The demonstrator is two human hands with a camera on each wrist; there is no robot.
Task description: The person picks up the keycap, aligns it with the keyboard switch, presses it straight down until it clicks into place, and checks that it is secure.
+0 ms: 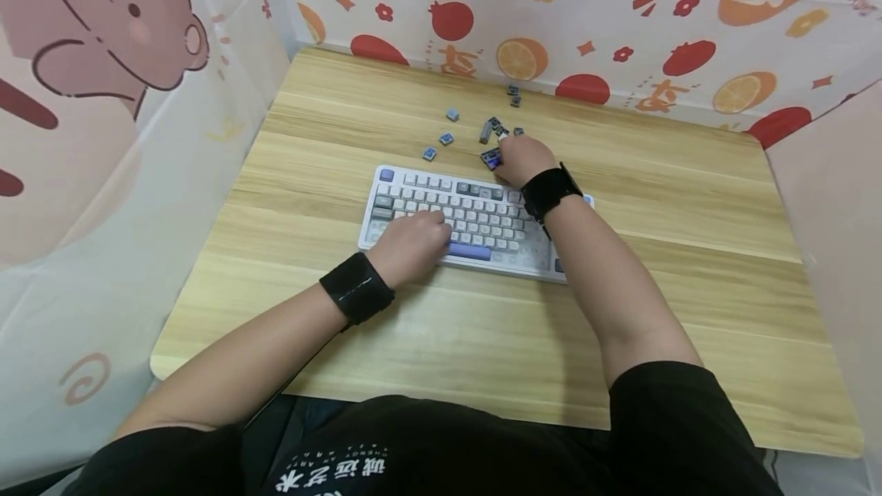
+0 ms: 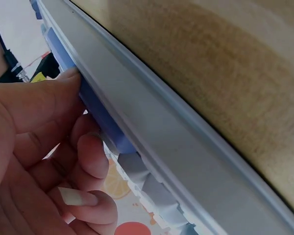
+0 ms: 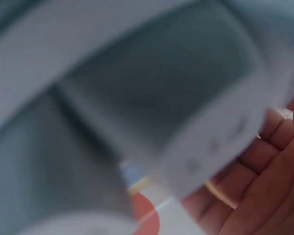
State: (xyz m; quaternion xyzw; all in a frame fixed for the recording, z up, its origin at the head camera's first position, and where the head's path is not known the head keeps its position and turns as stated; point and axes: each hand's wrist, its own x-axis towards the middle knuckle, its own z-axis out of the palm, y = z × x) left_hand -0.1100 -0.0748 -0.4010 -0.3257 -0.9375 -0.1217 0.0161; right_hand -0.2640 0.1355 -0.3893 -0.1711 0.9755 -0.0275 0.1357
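A white compact keyboard [image 1: 475,272] with white, grey-green and purple keys lies on the wooden table. My left hand [image 1: 412,245] is over its front left part, fingers curled. In the left wrist view the thumb [image 2: 44,100] lies against the front of the purple space bar [image 2: 105,115], and the curled fingers sit on its other side. Beyond the keyboard's back edge, my right hand [image 1: 527,159] reaches down among small loose keycaps [image 1: 491,157]. Its fingertips are hidden; I cannot tell whether they pinch one. Blurred keyboard keys [image 3: 166,73] cover much of the right wrist view.
Several more loose keycaps [image 1: 446,139] lie scattered behind the keyboard, some close to the back curtain. A longer grey keycap [image 1: 485,132] is among them. Patterned cloth [image 1: 551,21] hangs along the table's back and left side.
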